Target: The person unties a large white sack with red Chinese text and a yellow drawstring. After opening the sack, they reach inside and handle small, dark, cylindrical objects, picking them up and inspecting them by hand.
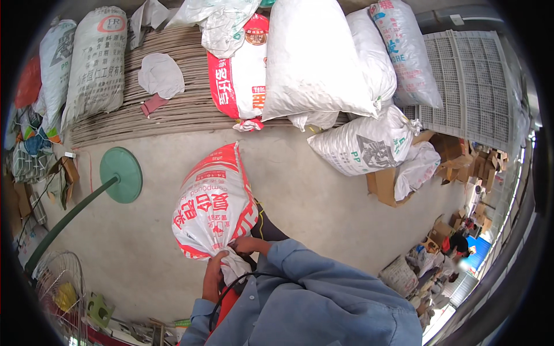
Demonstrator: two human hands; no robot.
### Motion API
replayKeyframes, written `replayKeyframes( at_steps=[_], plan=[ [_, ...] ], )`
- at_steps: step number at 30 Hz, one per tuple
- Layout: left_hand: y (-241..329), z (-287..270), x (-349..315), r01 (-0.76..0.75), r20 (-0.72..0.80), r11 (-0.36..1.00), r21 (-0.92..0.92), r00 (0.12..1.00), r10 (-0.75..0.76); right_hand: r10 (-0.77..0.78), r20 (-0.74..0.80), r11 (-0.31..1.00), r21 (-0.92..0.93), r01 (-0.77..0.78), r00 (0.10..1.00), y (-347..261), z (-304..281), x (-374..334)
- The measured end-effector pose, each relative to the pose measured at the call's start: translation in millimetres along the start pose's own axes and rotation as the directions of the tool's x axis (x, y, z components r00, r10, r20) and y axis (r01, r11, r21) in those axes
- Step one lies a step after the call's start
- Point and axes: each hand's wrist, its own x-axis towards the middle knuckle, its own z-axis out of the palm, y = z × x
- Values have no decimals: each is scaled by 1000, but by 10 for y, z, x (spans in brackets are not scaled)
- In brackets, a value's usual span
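A full white woven sack (199, 190) with red print and red edge bands stands on the floor in front of me. Its mouth is gathered into a bunched neck on the side near my body. My left hand (213, 270) is closed round that neck from the left. From the right, my right hand (245, 245) grips the gathered plastic at the top of the neck, its fingers partly hidden. Below the hands the loose end of the sack (235, 269) hangs against my front.
Several stuffed white sacks (314, 57) stand along a slatted platform (167, 109) ahead. A tilted sack (363, 144) and cardboard boxes (382, 185) lie to the right. On the left is a green round base (121, 175) with a pole, near a wire fan guard (60, 288).
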Motion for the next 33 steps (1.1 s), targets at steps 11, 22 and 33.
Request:
replayKeyframes(
  at_steps=[11,22,33],
  plan=[
    [168,81,-135,-74,-282,735,674,894,349,524,10,852,15,-524,852,704,-1322,-128],
    [-231,-438,55,-40,3,20,999,506,863,404,-135,899,-124,-419,905,-1231,-68,2321],
    [-531,-728,42,-253,-50,214,944,529,847,-93,48,860,-499,105,994,-1549,152,1813]
  ],
)
